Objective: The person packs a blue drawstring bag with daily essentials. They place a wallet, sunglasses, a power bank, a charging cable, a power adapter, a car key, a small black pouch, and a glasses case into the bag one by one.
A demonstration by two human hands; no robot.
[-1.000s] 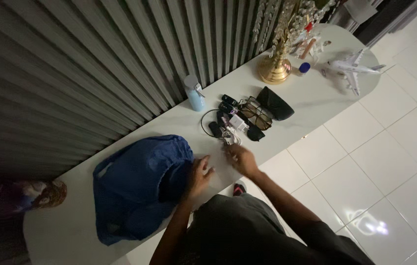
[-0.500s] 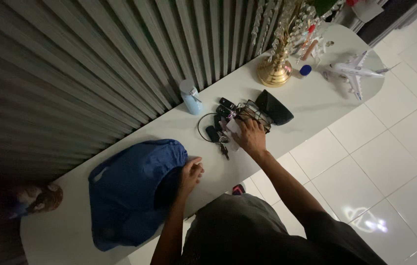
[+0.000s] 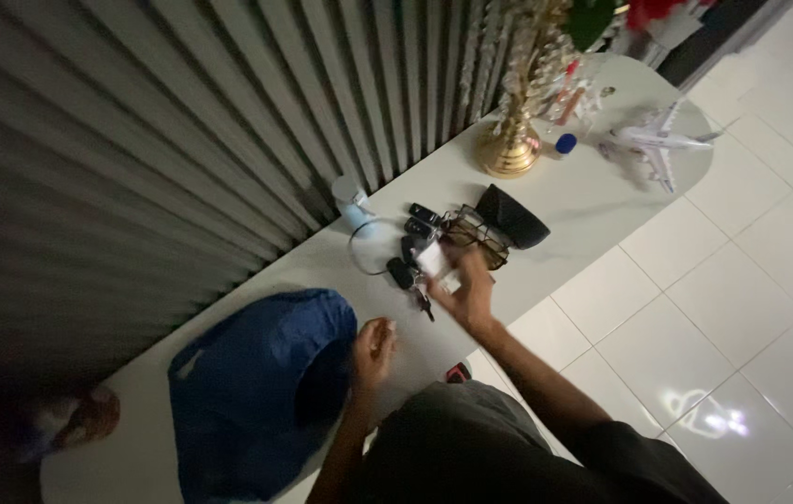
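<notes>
My right hand (image 3: 465, 291) is lifted a little above the white table (image 3: 592, 201) and holds a small white boxy item (image 3: 433, 259) taken from a cluster of dark keys and gadgets (image 3: 408, 271). My left hand (image 3: 375, 349) rests at the open edge of a blue fabric bag (image 3: 252, 387), fingers loosely curled against it. Brown sunglasses (image 3: 476, 235) and a black glasses pouch (image 3: 511, 216) lie just beyond my right hand.
A light blue bottle (image 3: 352, 205) stands against the ribbed grey wall. A gold-based ornament (image 3: 507, 149), small bottles and a white model airplane (image 3: 653, 145) occupy the table's far right end. A round patterned object (image 3: 79, 415) sits at the left end. White floor tiles lie to the right.
My right hand reached into the cluster of items, closed on the small white item and has drawn back toward me with it. My left hand stayed at the bag's opening.
</notes>
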